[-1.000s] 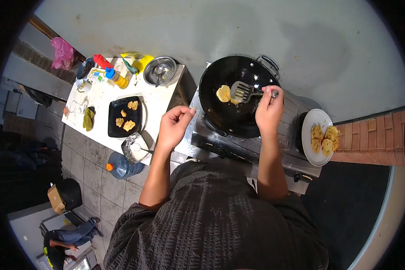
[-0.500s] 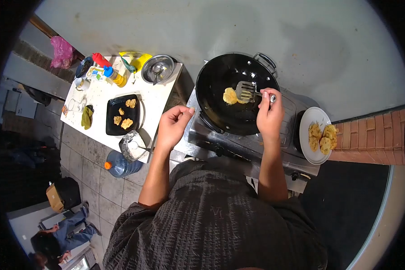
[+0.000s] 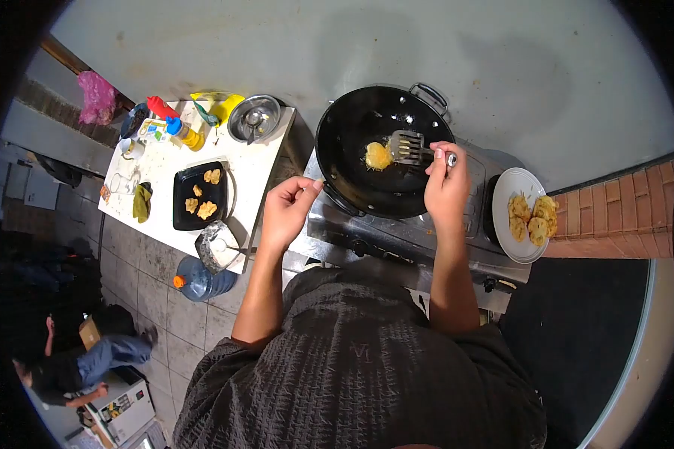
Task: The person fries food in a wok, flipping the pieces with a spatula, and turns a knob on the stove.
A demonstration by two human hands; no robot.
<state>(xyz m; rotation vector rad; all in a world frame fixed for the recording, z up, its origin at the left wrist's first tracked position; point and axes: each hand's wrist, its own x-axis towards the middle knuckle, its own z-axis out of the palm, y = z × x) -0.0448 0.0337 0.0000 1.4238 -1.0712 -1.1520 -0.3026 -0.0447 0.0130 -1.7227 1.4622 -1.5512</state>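
My right hand grips the handle of a slotted spatula. Its metal blade is down in a black wok on the stove, touching or right beside a golden fried piece. Oil glistens on the wok's inside. My left hand is held off the wok's near left side, thumb and forefinger pinched together and the other fingers curled; nothing shows in it. To the right stands a white plate bearing several golden fried pieces.
On the white table at left are a black square dish with several battered pieces, a steel bowl, a flour bag and sauce bottles. A water jug stands on the floor. Another person is at lower left.
The spatula blade has shifted slightly off the fried piece, which now shows more fully and looks browner. My left hand stays pinched. The other person at lower left has changed posture, one arm raised.
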